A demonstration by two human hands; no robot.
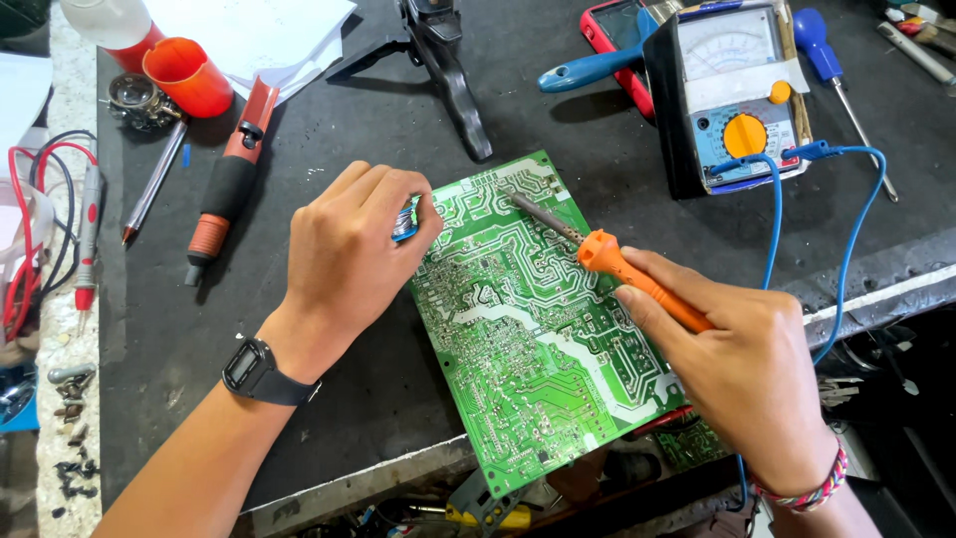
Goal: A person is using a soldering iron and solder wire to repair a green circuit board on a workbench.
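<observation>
On a dark, scuffed workbench (329, 179), a green circuit board (528, 329) lying solder side up, tilted, its near corner jutting past the bench's front edge. Left hand (349, 259) at the board's left edge, fingers curled together around a small blue object (406, 219), mostly hidden. Right hand (737, 359) clamped on the orange handle of a soldering iron (617, 264), metal tip resting on the board's upper traces. Behind, near the far right, an analog multimeter (737, 95) propped upright, blue leads (846, 239) trailing off the right edge. At far left, an orange cup (189, 75), a red-and-black tool (227, 189), a pen (154, 179) and red wires (30, 229) crowding the margin. Open bench between the left forearm and the tools; little spare room at right, where a pale strip marks the drop. Blue-handled screwdrivers (597, 68) lying beside the meter.
</observation>
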